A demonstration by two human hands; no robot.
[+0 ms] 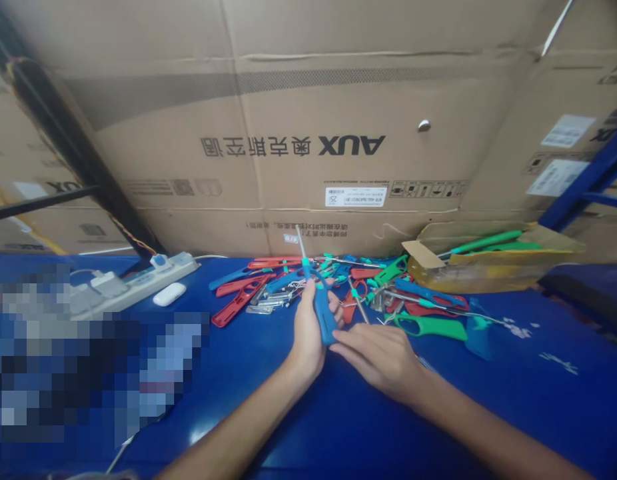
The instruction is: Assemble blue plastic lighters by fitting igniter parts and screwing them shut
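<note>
A blue long-necked lighter is upright at the middle of the view, its metal tube pointing up and slightly left. My left hand is wrapped round its handle. My right hand pinches the lower end of the same handle between thumb and forefinger. Just behind my hands lies a heap of red, blue and green lighter parts, among them a red handle, a green handle and clear small pieces.
A yellow-taped carton holding green parts stands at the back right. On the left are a white power strip and a white case. Cardboard walls the back of the blue table. The lower left is pixelated.
</note>
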